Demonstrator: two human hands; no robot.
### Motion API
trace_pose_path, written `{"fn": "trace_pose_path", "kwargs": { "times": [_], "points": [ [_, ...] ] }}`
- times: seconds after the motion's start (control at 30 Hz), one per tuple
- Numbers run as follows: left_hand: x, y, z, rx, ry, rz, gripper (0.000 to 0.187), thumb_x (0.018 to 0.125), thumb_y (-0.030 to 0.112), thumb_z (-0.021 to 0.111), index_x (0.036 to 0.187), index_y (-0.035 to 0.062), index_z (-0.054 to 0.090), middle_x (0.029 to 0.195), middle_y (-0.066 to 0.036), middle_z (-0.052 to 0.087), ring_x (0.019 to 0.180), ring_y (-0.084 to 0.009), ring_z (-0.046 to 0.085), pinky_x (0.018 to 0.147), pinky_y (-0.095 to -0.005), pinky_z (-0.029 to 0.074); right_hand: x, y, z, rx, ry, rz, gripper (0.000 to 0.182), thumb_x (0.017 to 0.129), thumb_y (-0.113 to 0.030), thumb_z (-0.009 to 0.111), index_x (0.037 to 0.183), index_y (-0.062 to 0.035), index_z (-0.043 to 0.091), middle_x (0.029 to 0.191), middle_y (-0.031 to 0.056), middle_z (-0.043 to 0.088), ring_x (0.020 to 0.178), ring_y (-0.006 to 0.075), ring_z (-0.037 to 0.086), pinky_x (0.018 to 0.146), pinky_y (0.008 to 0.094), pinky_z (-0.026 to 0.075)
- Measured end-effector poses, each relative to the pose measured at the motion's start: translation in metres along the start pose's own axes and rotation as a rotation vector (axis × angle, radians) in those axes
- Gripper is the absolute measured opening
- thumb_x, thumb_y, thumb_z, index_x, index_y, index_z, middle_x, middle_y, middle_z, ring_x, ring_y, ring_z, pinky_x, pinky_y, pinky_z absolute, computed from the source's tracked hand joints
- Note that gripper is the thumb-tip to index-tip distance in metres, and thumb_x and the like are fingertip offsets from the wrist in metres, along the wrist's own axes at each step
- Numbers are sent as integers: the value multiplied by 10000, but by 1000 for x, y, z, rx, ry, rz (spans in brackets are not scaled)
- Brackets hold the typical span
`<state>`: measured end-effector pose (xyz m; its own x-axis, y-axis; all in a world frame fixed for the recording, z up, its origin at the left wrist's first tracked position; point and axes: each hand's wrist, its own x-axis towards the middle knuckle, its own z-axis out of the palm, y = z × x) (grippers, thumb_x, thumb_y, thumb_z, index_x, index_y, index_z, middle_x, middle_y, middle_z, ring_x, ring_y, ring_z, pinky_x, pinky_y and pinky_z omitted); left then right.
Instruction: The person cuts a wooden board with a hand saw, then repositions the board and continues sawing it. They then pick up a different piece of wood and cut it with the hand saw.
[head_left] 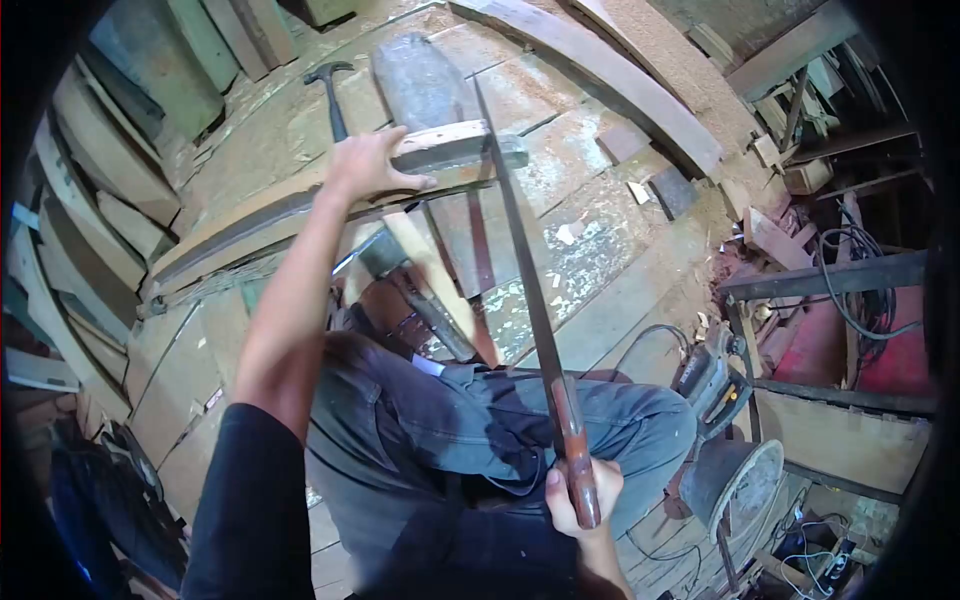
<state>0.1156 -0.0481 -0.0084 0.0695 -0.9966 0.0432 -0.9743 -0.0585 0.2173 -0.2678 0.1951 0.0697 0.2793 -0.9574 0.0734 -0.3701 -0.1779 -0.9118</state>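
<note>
My left hand (375,168) grips a long curved wooden piece (250,215) near its right end, thumb and fingers around its edges. In my right hand (588,492) is the reddish-brown wooden handle of a long handsaw (530,270). The saw's narrow blade points up and away, and its upper part lies across the right end of the curved piece. Below that piece, between my legs and the wood, are a hammer-like tool (383,255) and a pale wooden strip (430,265).
A claw hammer (330,90) lies beyond my left hand. Curved boards (100,170) lean at the left, and another curved beam (620,85) lies at the upper right. A power tool (715,380) and a round bucket-like container (735,480) are by my right knee.
</note>
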Motion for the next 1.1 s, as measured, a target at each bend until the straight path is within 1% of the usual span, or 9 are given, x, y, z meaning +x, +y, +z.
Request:
{"fn": "trace_pose_path", "kwargs": {
  "times": [0.23,0.37,0.5,0.57,0.7,0.77,0.83,0.97,1.1],
  "points": [
    [-23,6,11,18,250,175,806,533,662,796,1101,124,602,958,-109,686,888,-309,672,732,-431,529,119,33,59,166,94,-93,149,827,-48,633,728,10,538,575,67,494,516,98,458,494,299,392],
    [-14,6,4,43,88,84,890,517,691,789,1169,119,590,985,-117,685,918,-309,671,758,-437,528,96,37,56,154,90,-56,155,830,-48,638,722,0,539,569,83,481,487,139,465,486,311,391],
    [-4,-4,-1,17,40,75,978,528,731,767,1249,103,562,1053,-160,684,969,-339,662,793,-439,526,-8,27,21,-184,15,-61,116,773,-62,638,697,-25,559,537,79,468,431,201,495,465,322,396],
    [-4,-1,-1,18,17,81,964,528,719,773,1240,100,575,1055,-160,684,969,-338,662,792,-437,526,-36,21,13,-68,49,-75,125,766,-73,644,684,-31,559,543,73,481,431,205,500,468,320,404],
    [-9,1,4,15,50,56,939,526,710,777,1235,123,591,1008,-121,684,967,-304,666,807,-429,524,26,20,22,-108,20,-94,105,777,-80,644,713,-27,580,560,82,504,464,207,536,489,309,424],
    [-10,1,6,7,77,90,923,530,702,782,1225,124,593,1026,-119,687,962,-308,668,803,-427,524,81,19,47,92,87,59,123,833,-81,649,779,5,579,614,20,507,567,89,469,529,283,393],
    [-7,-4,12,-7,121,96,927,524,707,781,1218,121,594,1047,-127,688,958,-313,670,796,-428,526,128,32,64,156,81,-22,129,846,-73,642,777,7,567,616,7,503,573,77,448,527,274,383],
    [1,-3,-2,0,-48,75,970,516,743,755,1237,116,588,1073,-133,688,991,-317,663,819,-436,521,112,35,54,136,47,-29,152,849,-67,644,756,-3,543,614,9,497,577,76,452,530,276,390],
    [7,-11,4,2,-6,79,982,513,770,737,1230,115,589,1099,-139,686,1016,-319,658,830,-438,521,-6,24,17,-188,9,-37,132,758,-83,669,698,-33,562,528,73,461,423,245,503,474,335,425]
  ]
}}
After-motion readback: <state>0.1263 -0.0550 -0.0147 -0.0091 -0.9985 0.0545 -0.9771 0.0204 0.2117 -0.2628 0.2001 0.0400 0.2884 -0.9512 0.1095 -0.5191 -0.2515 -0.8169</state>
